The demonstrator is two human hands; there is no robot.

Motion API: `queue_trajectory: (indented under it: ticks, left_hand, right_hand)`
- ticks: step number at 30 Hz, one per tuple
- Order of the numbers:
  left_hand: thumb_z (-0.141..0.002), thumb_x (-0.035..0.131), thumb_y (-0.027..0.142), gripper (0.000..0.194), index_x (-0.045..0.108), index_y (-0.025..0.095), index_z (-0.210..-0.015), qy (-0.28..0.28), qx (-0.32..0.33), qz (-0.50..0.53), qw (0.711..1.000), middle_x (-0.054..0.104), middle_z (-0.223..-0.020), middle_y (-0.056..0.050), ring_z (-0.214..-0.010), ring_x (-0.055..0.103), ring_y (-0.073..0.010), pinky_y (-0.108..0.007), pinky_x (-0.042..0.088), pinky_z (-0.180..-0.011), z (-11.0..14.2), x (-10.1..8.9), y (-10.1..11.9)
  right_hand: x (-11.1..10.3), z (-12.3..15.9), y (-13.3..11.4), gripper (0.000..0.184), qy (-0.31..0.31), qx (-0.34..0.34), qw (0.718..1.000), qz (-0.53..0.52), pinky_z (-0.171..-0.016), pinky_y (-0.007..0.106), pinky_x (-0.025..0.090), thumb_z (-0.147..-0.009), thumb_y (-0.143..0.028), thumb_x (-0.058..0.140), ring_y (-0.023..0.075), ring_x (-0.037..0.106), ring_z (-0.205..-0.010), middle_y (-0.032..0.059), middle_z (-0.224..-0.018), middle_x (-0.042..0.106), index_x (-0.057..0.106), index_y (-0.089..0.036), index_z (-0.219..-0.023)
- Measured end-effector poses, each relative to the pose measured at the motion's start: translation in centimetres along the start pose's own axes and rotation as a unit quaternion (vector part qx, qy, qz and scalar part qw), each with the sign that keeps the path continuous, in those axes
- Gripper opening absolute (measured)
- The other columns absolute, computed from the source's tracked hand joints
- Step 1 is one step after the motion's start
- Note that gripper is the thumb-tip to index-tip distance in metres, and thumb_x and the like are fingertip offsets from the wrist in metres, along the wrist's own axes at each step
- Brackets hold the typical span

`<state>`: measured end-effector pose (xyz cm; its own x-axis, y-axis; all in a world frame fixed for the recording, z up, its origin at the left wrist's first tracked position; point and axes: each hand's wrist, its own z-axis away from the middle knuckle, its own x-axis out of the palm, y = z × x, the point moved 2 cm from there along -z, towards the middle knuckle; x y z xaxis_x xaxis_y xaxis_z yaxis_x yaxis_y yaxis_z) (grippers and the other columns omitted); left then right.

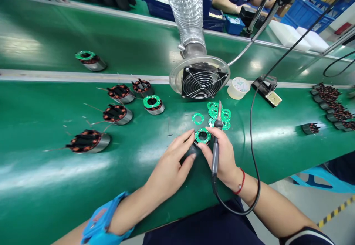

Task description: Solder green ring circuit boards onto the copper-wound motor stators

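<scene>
Between my two hands a motor stator stands upright, topped by a green ring-shaped circuit board (202, 136). My left hand (173, 160) curves around its left side with the fingertips against it; the thumb is bent below. My right hand (222, 156) holds a soldering iron (215, 156), its tip pointing up and away from the board. That hand's thumb and forefinger also touch the stator's right side. Just beyond lie a loose green ring board (198, 118) and a pile of similar boards (226, 115), partly behind the iron.
A fan on a foil duct (204, 81) hangs ahead. Several wound stators (118, 114) stand left, one with a green board (154, 105). Right are a tape roll (239, 88), an iron stand (267, 89) and more stators (332, 104). The iron's cable (252, 141) loops over my right forearm. A co-worker sits opposite.
</scene>
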<state>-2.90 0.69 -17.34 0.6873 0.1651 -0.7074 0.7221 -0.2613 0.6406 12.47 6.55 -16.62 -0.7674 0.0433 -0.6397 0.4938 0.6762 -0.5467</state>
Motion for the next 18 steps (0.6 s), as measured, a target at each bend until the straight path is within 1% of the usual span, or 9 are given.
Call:
queue_trajectory:
  ticks: [4, 6, 8, 10, 11, 13, 15, 16, 18]
  left_hand:
    - [-0.092, 0.054, 0.025, 0.048, 0.040, 0.012, -0.137, 0.016, 0.004, -0.027, 1.000, 0.047, -0.140, -0.017, -0.130, 0.047, -0.0271, -0.047, 0.048, -0.103, -0.2, 0.3, -0.7]
    - [-0.089, 0.056, 0.022, 0.046, 0.040, 0.011, -0.131, 0.020, 0.022, -0.058, 0.998, 0.054, -0.128, -0.017, -0.120, 0.053, -0.0286, -0.046, 0.051, -0.096, -0.4, 0.4, -1.1]
    - [-0.089, 0.056, 0.022, 0.040, 0.042, 0.014, -0.126, -0.006, 0.029, -0.083, 0.996, 0.059, -0.115, -0.013, -0.105, 0.060, -0.0269, -0.043, 0.054, -0.087, -0.7, 0.4, -1.5]
    - [-0.089, 0.058, 0.025, 0.036, 0.045, 0.016, -0.122, -0.028, -0.004, -0.089, 0.996, 0.060, -0.108, -0.010, -0.095, 0.063, -0.0247, -0.039, 0.055, -0.078, -1.1, 0.3, -2.1]
    - [-0.089, 0.058, 0.026, 0.037, 0.045, 0.016, -0.122, -0.023, -0.033, -0.083, 0.996, 0.059, -0.109, -0.010, -0.092, 0.063, -0.0234, -0.037, 0.055, -0.076, -1.3, 0.2, -2.4]
    - [-0.090, 0.056, 0.025, 0.040, 0.043, 0.017, -0.127, 0.021, -0.084, -0.051, 0.995, 0.056, -0.114, -0.011, -0.085, 0.063, -0.0183, -0.034, 0.055, -0.075, -2.0, -0.3, -3.1]
    - [-0.091, 0.052, 0.022, 0.047, 0.037, 0.015, -0.134, 0.094, -0.103, -0.027, 0.990, 0.049, -0.126, -0.015, -0.083, 0.062, -0.0147, -0.032, 0.056, -0.076, -2.7, -1.2, -3.8]
    - [-0.091, 0.051, 0.022, 0.049, 0.035, 0.013, -0.137, 0.130, -0.101, -0.040, 0.986, 0.045, -0.131, -0.018, -0.089, 0.062, -0.0164, -0.034, 0.056, -0.079, -3.0, -1.7, -4.2]
    - [-0.091, 0.051, 0.024, 0.051, 0.038, 0.009, -0.138, 0.171, -0.095, -0.128, 0.972, 0.040, -0.138, -0.023, -0.112, 0.055, -0.0281, -0.045, 0.052, -0.093, -3.5, -2.8, -4.9]
  right_hand:
    - [0.6, 0.0, -0.1, 0.042, -0.025, 0.008, 1.000, -0.008, -0.085, 0.037, 0.056, -0.093, -0.031, 0.059, 0.0214, 0.063, -0.102, 0.0112, -0.115, 0.062, 0.044, -0.018, -0.130]
    - [0.8, 0.0, -0.2, 0.042, -0.052, -0.010, 0.998, -0.020, -0.083, 0.037, 0.057, -0.093, -0.031, 0.058, 0.0215, 0.065, -0.101, 0.0115, -0.114, 0.063, 0.044, -0.017, -0.131]
    - [0.6, -0.2, -0.1, 0.037, -0.063, -0.025, 0.997, -0.030, -0.085, 0.037, 0.057, -0.095, -0.030, 0.056, 0.0213, 0.065, -0.103, 0.0110, -0.114, 0.065, 0.046, -0.018, -0.129]
    - [0.1, -0.5, 0.0, 0.032, -0.051, -0.016, 0.998, -0.043, -0.089, 0.036, 0.055, -0.097, -0.025, 0.052, 0.0197, 0.066, -0.105, 0.0089, -0.114, 0.067, 0.048, -0.019, -0.128]
    - [-0.2, -0.7, 0.2, 0.031, -0.043, -0.002, 0.998, -0.052, -0.091, 0.036, 0.055, -0.098, -0.022, 0.050, 0.0184, 0.067, -0.105, 0.0072, -0.112, 0.069, 0.047, -0.019, -0.129]
    - [-0.7, -1.0, 0.5, 0.034, -0.041, 0.029, 0.996, -0.075, -0.086, 0.031, 0.055, -0.099, -0.018, 0.047, 0.0150, 0.069, -0.096, 0.0032, -0.102, 0.072, 0.044, -0.020, -0.133]
    - [-0.9, -1.1, 0.8, 0.034, -0.048, 0.041, 0.994, -0.084, -0.078, 0.028, 0.056, -0.099, -0.016, 0.045, 0.0134, 0.071, -0.084, -0.0003, -0.090, 0.073, 0.043, -0.020, -0.132]
    - [-0.8, -1.1, 0.9, 0.031, -0.053, 0.037, 0.995, -0.082, -0.075, 0.028, 0.056, -0.098, -0.015, 0.045, 0.0133, 0.070, -0.080, -0.0009, -0.088, 0.073, 0.045, -0.020, -0.129]
    - [-0.5, -1.0, 1.2, 0.026, -0.062, 0.024, 0.996, -0.064, -0.076, 0.030, 0.057, -0.096, -0.014, 0.046, 0.0150, 0.070, -0.084, 0.0012, -0.094, 0.072, 0.049, -0.020, -0.121]
